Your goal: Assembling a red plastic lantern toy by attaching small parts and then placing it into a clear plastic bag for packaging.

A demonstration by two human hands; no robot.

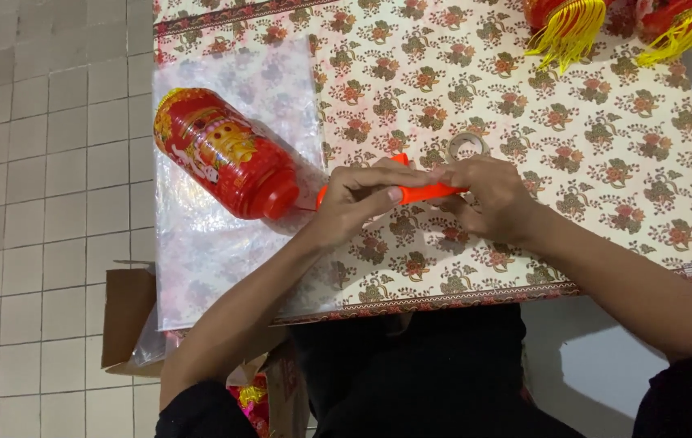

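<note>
Where the tiled floor (46, 203) meets the left edge of the table (524, 105), a clear patterned plastic sheet (224, 243) lies over the flowered cloth, and a red lantern (224, 152) rests on it, tilted, its narrow end pointing toward the table's middle. Just beside that end, the left hand (358, 203) comes in from the lower left with the forearm slanting up, fingers curled and pressed together around the left part of an orange stick (423, 192). The right hand (496, 199) reaches in from the lower right, wrist bent, fingertips pinching the stick's right end. A tape roll (468, 144) lies just beyond the knuckles. Yellow tassels (569, 32) hang at the far right corner.
</note>
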